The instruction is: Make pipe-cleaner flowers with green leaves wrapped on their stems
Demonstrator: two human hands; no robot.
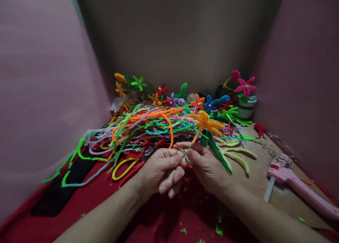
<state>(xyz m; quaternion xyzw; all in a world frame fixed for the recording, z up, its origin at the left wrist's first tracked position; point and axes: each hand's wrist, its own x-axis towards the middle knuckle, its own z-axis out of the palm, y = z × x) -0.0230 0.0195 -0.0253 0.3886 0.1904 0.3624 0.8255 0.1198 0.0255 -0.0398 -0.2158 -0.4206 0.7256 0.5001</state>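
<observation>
My left hand [166, 170] and my right hand [205, 165] meet in the middle of the view. Between them stands an orange pipe-cleaner flower [204, 122], tilted up and away. My right thumb and fingers pinch its thin stem, and my left fingertips close on the stem's lower end, where the exact grip is partly hidden. Dark green pipe-cleaner leaves [217, 151] show just behind my right hand. Beside them lies a pale yellow-green pipe-cleaner piece [234, 154] with several spread strips.
A heap of loose coloured pipe cleaners [148, 123] lies beyond my hands, with scissors [148, 153] at its near edge. Finished flowers line the back, including a pink flower [247, 86] in a pot [246, 108]. A pink glue gun [299, 186] rests on cardboard [249, 197] at right.
</observation>
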